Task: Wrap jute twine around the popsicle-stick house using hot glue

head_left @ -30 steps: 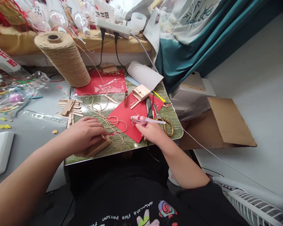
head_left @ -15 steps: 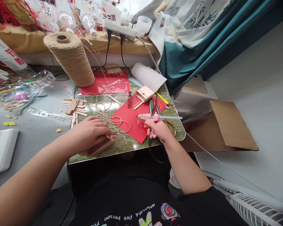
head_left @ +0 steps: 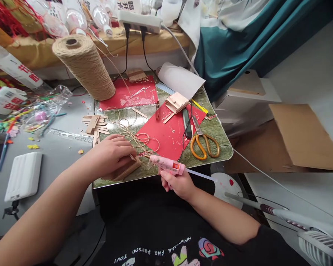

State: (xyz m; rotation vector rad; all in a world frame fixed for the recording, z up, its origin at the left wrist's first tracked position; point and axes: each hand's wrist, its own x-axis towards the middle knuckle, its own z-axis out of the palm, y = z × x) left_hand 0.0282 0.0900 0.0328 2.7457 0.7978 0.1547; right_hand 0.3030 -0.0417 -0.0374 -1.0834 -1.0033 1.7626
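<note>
My right hand [head_left: 179, 183] is wrapped round a pink glue gun [head_left: 166, 164], whose clear glue stick juts out at the back. The gun's nozzle points left, close to the box under my other hand. At the table's front edge my left hand [head_left: 115, 155] grips a small brown wooden box [head_left: 127, 170] from above; most of the box is hidden beneath the palm. Loose jute twine [head_left: 130, 135] lies in loops behind the box and leads toward a large spool [head_left: 84, 68]. Orange-handled scissors [head_left: 202, 144] rest to the right of the gun.
Red paper sheets [head_left: 166, 135] lie on the wood-patterned table, with a small craft-stick box [head_left: 177, 102] and a utility knife [head_left: 187, 123] on one. Craft sticks [head_left: 98, 125] are piled at left. A power strip [head_left: 140, 21] sits on the back ledge. A white power bank [head_left: 23, 175] is far left.
My right hand has brought the glue gun left and down, close to the box, uncovering the scissors. My left hand keeps its hold on the box. The view has shifted slightly.
</note>
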